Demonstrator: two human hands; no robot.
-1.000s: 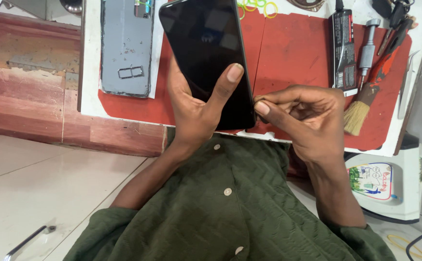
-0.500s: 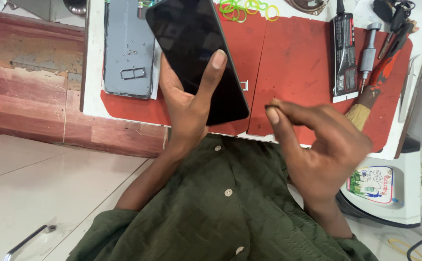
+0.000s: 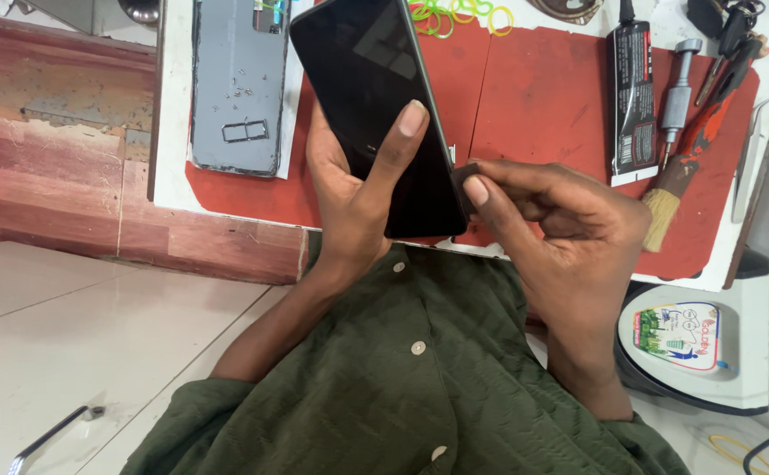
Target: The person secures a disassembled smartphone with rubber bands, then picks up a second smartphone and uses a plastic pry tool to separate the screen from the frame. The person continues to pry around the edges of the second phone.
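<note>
Since the earlier frame the right hand (image 3: 569, 237) is back up against the phone's lower right edge, having closed the gap that stood between them, while the left hand (image 3: 358, 189) is still cradling the phone (image 3: 376, 105) tilted above the surface. Phone is showing a flat, glossy black glass face with a thin dark rim, reflecting light near its top. Beneath it a red mat (image 3: 543, 105) with a matte, slightly scuffed skin is lying on a white surface (image 3: 172, 132). A grey rectangular back panel (image 3: 237, 84) is resting on the mat's left part, dotted with tiny screws. Green rubber bands (image 3: 459, 16) are lying in loops at the top; a black flat glue tube (image 3: 633, 101), a metal-headed screwdriver (image 3: 677, 88) and a brush (image 3: 666, 207) with pale bristles are sitting to the right. Worn reddish wood is running along the surface's left side, above pale floor tiles; a white round-cornered device (image 3: 710, 343) is sitting at lower right. Left hand is wrapping the phone from behind, its fingers on the far side and thumb pressing flat on the glass. Right hand is pinching closed, thumb and forefinger tips together on a small dark piece (image 3: 462, 173) touching the phone's edge; what that piece is cannot be told.
</note>
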